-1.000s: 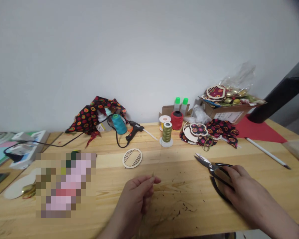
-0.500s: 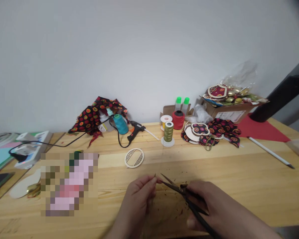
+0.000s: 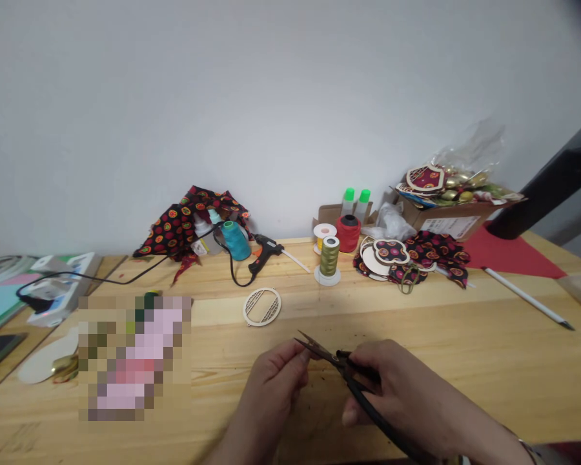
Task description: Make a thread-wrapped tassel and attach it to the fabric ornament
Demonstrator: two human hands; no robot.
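Observation:
My right hand [image 3: 392,381] is wrapped round the black handles of a pair of scissors [image 3: 341,361]. Their narrow blades stand slightly apart and reach across the fingertips of my left hand [image 3: 283,371]. That hand is closed in a pinch, thumb against index finger; whatever it grips is too small and too covered to make out. Just beyond the left hand lies an oval wooden lattice piece [image 3: 247,312]. A spool of olive-green thread [image 3: 328,259] stands upright farther back.
Along the wall are a hot glue gun [image 3: 265,252], a teal thread cone [image 3: 236,240], patterned black fabric [image 3: 167,229] and a red thread spool [image 3: 348,235]. A crammed cardboard box [image 3: 458,219] and a white pencil-like stick [image 3: 525,297] are on the right. A power strip [image 3: 72,290] is left.
My right hand has brought the scissors left, so the blades now overlap the left fingertips. The blades look a little closer together. The left hand has barely moved.

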